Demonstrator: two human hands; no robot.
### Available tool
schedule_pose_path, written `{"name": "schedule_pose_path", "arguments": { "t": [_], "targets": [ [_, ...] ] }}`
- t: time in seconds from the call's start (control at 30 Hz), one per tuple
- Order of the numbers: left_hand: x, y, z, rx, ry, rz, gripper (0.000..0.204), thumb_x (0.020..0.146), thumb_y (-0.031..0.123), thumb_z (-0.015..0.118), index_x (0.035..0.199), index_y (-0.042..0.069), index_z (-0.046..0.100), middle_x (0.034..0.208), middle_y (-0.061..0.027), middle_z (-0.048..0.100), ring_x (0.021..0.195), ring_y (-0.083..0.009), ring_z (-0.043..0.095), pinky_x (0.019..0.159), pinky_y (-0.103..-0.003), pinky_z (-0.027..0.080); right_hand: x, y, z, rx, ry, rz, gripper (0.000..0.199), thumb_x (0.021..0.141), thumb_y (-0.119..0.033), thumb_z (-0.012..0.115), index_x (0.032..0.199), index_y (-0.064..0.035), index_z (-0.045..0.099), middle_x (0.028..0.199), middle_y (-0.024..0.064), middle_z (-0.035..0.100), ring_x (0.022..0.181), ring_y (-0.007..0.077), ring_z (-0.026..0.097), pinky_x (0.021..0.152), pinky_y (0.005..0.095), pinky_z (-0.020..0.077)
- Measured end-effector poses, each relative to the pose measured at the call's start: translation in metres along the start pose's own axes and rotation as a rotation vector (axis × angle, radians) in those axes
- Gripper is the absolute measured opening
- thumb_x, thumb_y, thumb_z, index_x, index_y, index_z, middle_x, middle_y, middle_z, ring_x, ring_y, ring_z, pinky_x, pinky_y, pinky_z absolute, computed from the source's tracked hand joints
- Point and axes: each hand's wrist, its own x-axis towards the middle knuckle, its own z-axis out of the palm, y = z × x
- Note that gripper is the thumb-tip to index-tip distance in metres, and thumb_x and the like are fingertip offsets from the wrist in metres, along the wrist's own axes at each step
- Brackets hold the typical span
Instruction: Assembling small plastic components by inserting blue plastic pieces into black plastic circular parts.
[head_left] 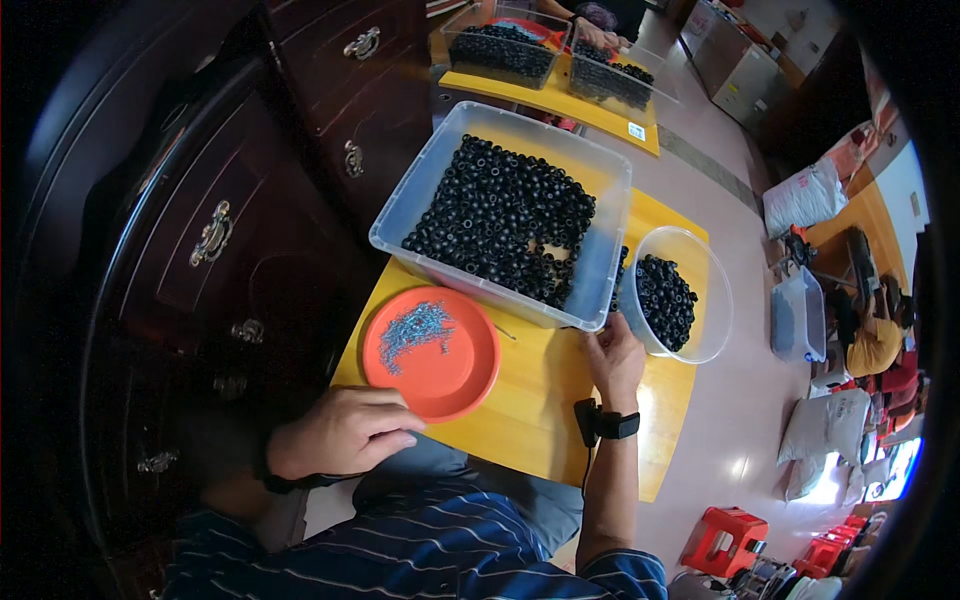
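Fingers (pixel 597 347) of the right hand (pixel 618 365) bent close together, just right of centre frame, at the near corner of a clear rectangular tub (pixel 425 192); whether they grip anything, I cannot tell from where I stand. Small black rings (pixel 500 200) fill much of the tub, upper centre of frame. More such rings in a round clear container (pixel 713 300), just right of that hand. Left hand (pixel 345 432), lower left of centre, fingers loosely curled near the rim of a red plate (pixel 450 385); cannot see whether they grasp anything. Plate bears a scatter of thin silvery-blue pieces (pixel 415 330). Tub, container and plate stand on a yellow table (pixel 540 400). Black band (pixel 618 425) on right wrist. Top of frame: another person's hand (pixel 597 35) by further clear tubs (pixel 553 70). Dark wooden drawers (pixel 300 80) upper left; red stool (pixel 727 540) lower right.
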Motion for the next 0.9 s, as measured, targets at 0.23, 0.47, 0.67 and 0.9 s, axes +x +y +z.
{"name": "schedule_pose_path", "arguments": {
  "t": [0.23, 0.47, 0.67, 0.9],
  "targets": [
    [0.103, 0.063, -0.074, 0.203, -0.075, 0.248, 0.016, 0.083, 0.007, 0.074, 0.098, 0.002, 0.072, 0.087, -0.0138, 0.070, 0.074, -0.0266, 0.069, 0.064, -0.035, 0.055, -0.021, -0.017, 0.006, 0.503, 0.003, -0.043, 0.035, 0.084, -0.014, 0.080, 0.111, -0.0038, 0.061, 0.075, 0.0031, 0.066, 0.060, 0.0094, 0.059, 0.057, 0.0255, 0.0489],
    [0.274, 0.014, -0.064, 0.207, -0.464, -0.043, 0.017, 0.090, 0.015, 0.067, 0.095, -0.001, 0.071, 0.081, -0.0058, 0.070, 0.072, -0.0107, 0.064, 0.067, -0.029, 0.052, -0.019, -0.026, 0.025, 0.676, -0.018, -0.058, 0.027, 0.085, -0.018, 0.080, 0.088, -0.0036, 0.057, 0.070, 0.0052, 0.064, 0.059, 0.0130, 0.061, 0.058, 0.0280, 0.0508],
    [0.340, -0.078, 0.014, 0.506, -0.642, 0.004, 0.021, 0.088, 0.019, 0.066, 0.099, 0.003, 0.072, 0.086, -0.0146, 0.073, 0.082, -0.0283, 0.070, 0.076, -0.039, 0.054, -0.013, -0.017, 0.032, 0.676, -0.051, -0.060, 0.027, 0.084, -0.015, 0.079, 0.083, -0.0031, 0.055, 0.068, 0.0083, 0.061, 0.058, 0.0168, 0.060, 0.058, 0.0305, 0.0497],
    [0.366, -0.117, 0.062, 0.612, -0.653, -0.230, 0.031, 0.094, 0.027, 0.057, 0.108, 0.005, 0.073, 0.098, -0.0205, 0.073, 0.096, -0.0360, 0.069, 0.088, -0.043, 0.052, -0.014, -0.013, 0.034, 0.805, -0.093, -0.046, 0.027, 0.086, -0.014, 0.078, 0.082, -0.0046, 0.053, 0.066, 0.0064, 0.056, 0.056, 0.0155, 0.054, 0.056, 0.0297, 0.0474]
  ]
}}
